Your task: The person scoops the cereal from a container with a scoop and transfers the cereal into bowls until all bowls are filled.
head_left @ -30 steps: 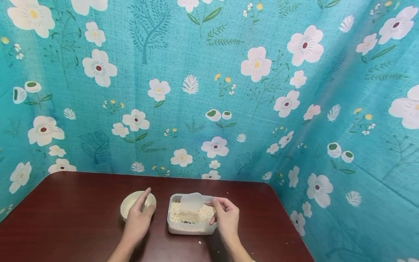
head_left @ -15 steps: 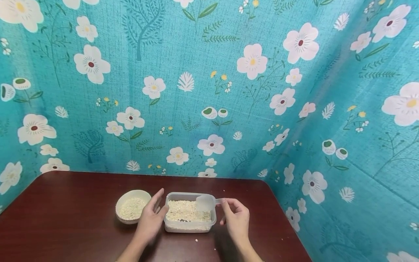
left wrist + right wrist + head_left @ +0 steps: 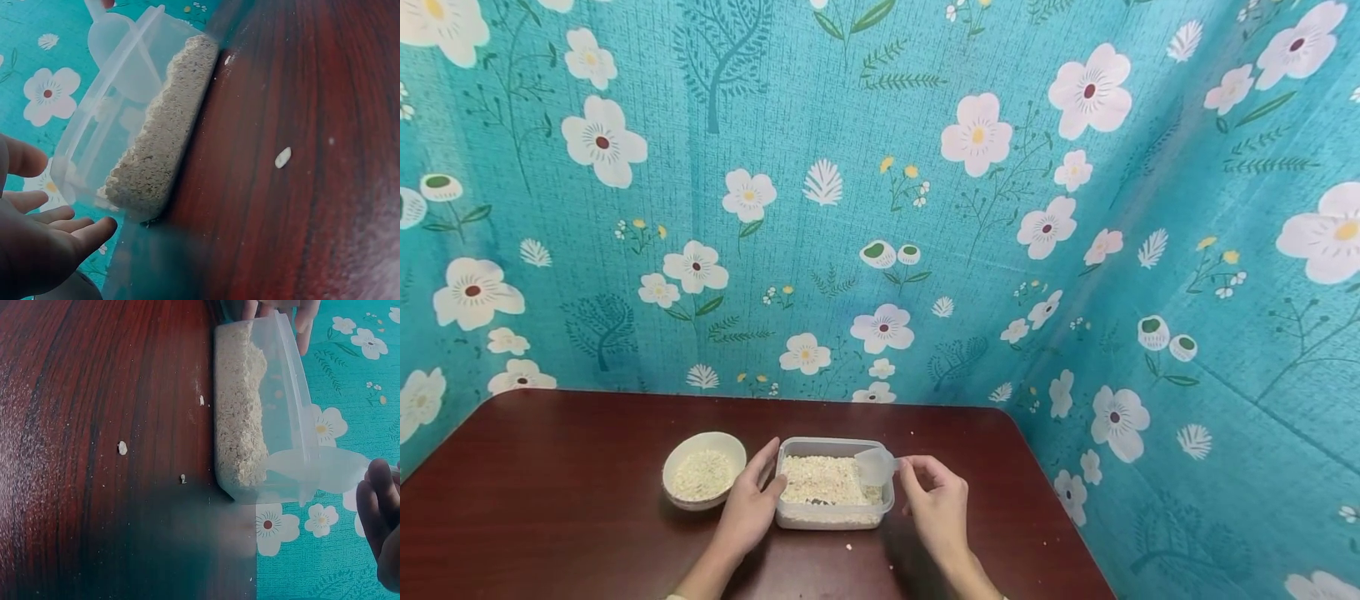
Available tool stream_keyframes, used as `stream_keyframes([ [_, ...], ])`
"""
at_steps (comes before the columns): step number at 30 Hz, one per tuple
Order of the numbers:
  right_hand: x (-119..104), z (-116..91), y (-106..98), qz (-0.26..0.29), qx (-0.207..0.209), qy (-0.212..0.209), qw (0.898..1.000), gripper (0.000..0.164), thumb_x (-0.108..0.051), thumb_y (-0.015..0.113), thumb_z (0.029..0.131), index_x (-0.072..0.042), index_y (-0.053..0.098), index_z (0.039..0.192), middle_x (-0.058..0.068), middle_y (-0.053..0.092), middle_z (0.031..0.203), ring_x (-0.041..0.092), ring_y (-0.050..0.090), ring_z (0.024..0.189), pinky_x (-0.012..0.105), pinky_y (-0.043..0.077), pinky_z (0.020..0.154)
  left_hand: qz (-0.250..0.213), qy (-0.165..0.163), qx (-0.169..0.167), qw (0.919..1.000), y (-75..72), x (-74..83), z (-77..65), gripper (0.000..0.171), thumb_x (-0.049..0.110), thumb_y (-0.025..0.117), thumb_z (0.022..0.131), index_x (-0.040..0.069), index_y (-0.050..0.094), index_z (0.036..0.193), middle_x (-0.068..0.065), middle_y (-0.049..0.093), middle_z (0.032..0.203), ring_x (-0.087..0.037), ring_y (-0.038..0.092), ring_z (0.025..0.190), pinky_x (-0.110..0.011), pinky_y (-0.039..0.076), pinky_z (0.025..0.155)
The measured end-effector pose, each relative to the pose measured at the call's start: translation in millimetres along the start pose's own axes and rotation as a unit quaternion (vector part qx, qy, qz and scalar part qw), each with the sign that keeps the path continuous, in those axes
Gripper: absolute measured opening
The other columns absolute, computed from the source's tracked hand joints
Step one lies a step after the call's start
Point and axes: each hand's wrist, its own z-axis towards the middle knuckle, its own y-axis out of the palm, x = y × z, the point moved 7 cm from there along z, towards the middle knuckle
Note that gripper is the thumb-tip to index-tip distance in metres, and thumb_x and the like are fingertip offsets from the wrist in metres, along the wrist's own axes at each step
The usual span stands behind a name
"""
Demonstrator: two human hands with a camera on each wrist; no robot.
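Pinching scoop (image 3: 876, 467), right hand (image 3: 942, 502) holds it partly in flake tub (image 3: 831, 522), bottom centre of frame; left hand (image 3: 749, 507) beside tub, fingers extended.

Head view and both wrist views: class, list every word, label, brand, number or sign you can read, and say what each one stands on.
None: no readable text in any view.
Plastic box: no label or lettering on the sides that show.
Scoop: no readable marks.
Bowl: nothing readable; its outside is too small to check fully.
Cloth: printed flowers and leaves, no readable words.
Table: no writing visible.
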Motion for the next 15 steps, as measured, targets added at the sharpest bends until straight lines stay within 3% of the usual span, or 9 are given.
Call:
stream_keyframes([
  [7, -1.5, -0.5, 1.4, -0.027, -0.015, -0.004, 1.000, 0.004, -0.008, 0.073, 0.092, -0.008, 0.076, 0.089, 0.005, 0.071, 0.073, 0.007, 0.053, 0.037, 0.024, 0.048, 0.034, 0.004, -0.012, -0.016, 0.9998, 0.8, -6.1, 0.4, 0.056, -0.006, 0.042, 0.100, -0.007, 0.028, 0.154, -0.028, 0.026, 0.159, -0.040, 0.027, 0.145, -0.047, 0.031, 0.115],
  [15, -2.1, -0.3, 2.0, -0.035, -0.019, -0.007, 0.999, 0.010, -0.001, 0.072, 0.090, -0.009, 0.075, 0.085, 0.000, 0.070, 0.070, 0.006, 0.051, 0.035, 0.022, 0.046, 0.032, 0.016, -0.020, -0.020, 0.9995, 1.0, -9.8, -0.1, 0.054, -0.003, 0.041, 0.102, -0.006, 0.030, 0.154, -0.026, 0.029, 0.159, -0.037, 0.029, 0.145, -0.047, 0.030, 0.117],
])
